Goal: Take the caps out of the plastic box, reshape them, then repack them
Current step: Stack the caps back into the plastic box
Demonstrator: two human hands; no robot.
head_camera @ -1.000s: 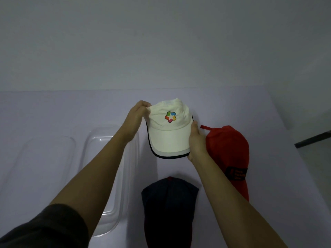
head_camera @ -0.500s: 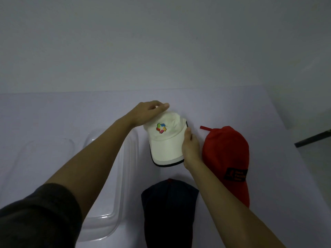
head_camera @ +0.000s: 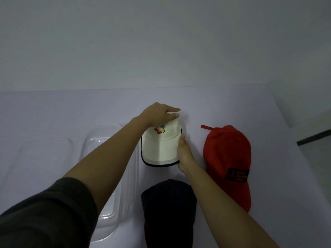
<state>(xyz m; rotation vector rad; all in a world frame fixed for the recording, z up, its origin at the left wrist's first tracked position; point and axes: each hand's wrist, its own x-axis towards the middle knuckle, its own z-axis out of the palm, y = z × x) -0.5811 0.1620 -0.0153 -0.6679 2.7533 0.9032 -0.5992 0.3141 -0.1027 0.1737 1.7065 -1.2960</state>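
A white cap [head_camera: 160, 149] with a coloured logo and dark-edged brim lies on the table, brim toward me. My left hand [head_camera: 159, 115] rests flat on its crown, fingers extended and pressing down. At the brim's right edge my right hand [head_camera: 184, 153] holds on with the thumb along the side. To the right lies a red cap [head_camera: 227, 158] with a black patch. A dark navy cap [head_camera: 168, 212] lies close to me, below the white one. The clear plastic box [head_camera: 125, 176] stands left of the caps, partly hidden by my left arm.
A clear plastic lid [head_camera: 41, 163] lies flat at the far left of the lilac table [head_camera: 232, 104]. The table meets a plain wall at the back. Its right edge runs diagonally at the far right, with a dark bar [head_camera: 313, 137] beyond it.
The white cap has come down from in front of me onto the table. My left hand shifted from gripping the crown's side to pressing flat on its top.
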